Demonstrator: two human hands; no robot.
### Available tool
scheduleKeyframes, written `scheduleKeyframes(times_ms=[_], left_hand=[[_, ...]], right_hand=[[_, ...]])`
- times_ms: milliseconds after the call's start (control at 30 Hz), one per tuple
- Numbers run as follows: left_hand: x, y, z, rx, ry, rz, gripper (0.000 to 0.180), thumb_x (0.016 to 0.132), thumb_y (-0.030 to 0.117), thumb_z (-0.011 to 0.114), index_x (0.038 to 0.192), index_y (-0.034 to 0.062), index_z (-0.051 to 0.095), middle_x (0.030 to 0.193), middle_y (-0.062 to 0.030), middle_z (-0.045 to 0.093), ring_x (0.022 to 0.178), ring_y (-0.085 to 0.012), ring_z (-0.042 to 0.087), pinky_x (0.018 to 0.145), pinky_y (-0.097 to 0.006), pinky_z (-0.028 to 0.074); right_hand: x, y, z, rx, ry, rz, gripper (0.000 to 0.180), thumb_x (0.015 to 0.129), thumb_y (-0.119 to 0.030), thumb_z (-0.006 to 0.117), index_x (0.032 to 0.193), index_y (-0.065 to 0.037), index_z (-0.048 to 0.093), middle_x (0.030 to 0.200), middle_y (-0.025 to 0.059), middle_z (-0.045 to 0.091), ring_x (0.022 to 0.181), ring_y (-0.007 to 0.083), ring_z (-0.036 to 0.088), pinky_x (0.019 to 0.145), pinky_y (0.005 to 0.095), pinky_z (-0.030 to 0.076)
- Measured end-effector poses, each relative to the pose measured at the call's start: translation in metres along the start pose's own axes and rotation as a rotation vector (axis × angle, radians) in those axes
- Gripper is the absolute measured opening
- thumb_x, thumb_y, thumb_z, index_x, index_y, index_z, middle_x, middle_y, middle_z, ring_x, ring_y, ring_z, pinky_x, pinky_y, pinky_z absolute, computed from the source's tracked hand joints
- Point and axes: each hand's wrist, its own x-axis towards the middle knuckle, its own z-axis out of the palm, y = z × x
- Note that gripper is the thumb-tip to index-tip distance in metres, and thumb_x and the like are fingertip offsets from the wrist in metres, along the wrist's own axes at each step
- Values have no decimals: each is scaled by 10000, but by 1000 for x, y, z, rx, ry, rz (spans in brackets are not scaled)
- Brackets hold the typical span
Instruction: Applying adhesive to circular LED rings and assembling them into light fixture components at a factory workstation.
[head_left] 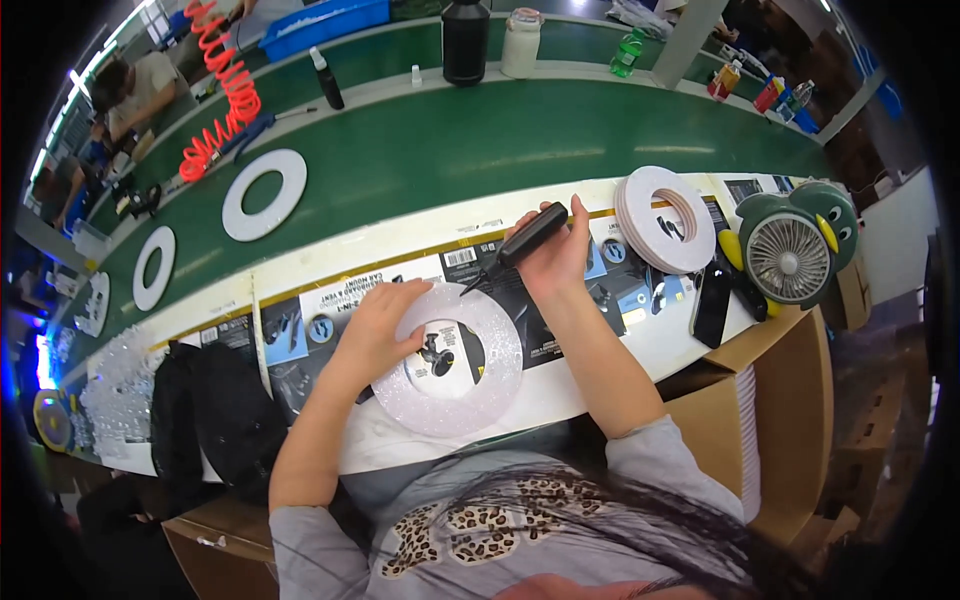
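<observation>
A flat white speckled ring [441,412] lies on the packaging-covered work surface in front of me. My left hand [385,328] holds this ring at its upper left, thumb by the inner edge and fingers over the outer rim. In my right hand [556,262] is a black-handled tool [533,235] with a thin, dark, pointed tip. That tip reaches down and left to the ring's upper part; whether it touches I cannot tell. Through the ring's hole, printed packaging shows. Right of my right hand stands a stack of similar white rings [640,230].
A green fan [790,258] and a dark phone [711,304] are at the right, above an open cardboard box [790,420]. Black cloth [225,415] lies left. Beyond, two rings [264,195] rest on the green belt [400,150]. A red coiled hose [228,85] hangs far left.
</observation>
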Motion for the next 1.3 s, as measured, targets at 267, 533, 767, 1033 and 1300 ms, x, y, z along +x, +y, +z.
scheduleKeyframes(times_ms=[267, 533, 767, 1033, 1300], left_hand=[[2, 12, -7, 101, -94, -148, 533, 709, 135, 733, 1206, 56, 558, 1005, -159, 586, 971, -329, 558, 861, -386, 460], [54, -7, -37, 434, -137, -347, 576, 686, 148, 740, 1204, 73, 499, 955, -207, 627, 935, -364, 593, 813, -436, 480], [159, -77, -50, 504, 177, -648, 560, 788, 318, 697, 1198, 13, 468, 920, -221, 652, 898, -387, 642, 780, -455, 521], [135, -74, -7, 467, 214, -348, 494, 821, 268, 649, 1232, 42, 496, 1180, -181, 563, 1080, -346, 558, 861, -437, 497], [49, -16, -52, 394, 55, -34, 425, 790, 180, 672, 1179, 67, 546, 1210, -197, 563, 1211, -382, 480, 1032, -459, 366]], right_hand=[[22, -10, -7, 127, -24, 56, 328, 937, -233, 577, 1178, -32, 484, 1182, 115, 529, 1151, 273, 504, 1043, 444, 386], [36, -35, -22, 167, 13, 48, 350, 909, -344, 625, 1122, -81, 535, 1093, 48, 560, 1041, 181, 525, 930, 334, 411], [37, -36, -21, 202, -114, 26, 322, 896, -330, 644, 1092, -88, 560, 1079, 33, 580, 1029, 177, 549, 903, 307, 447], [43, -26, -25, 170, -105, 88, 338, 881, -273, 671, 1102, -51, 545, 1080, 101, 596, 1026, 219, 580, 927, 318, 499], [48, -26, -37, 136, -217, 60, 312, 892, -200, 656, 1098, 9, 547, 1060, 122, 616, 982, 205, 610, 908, 278, 514]])
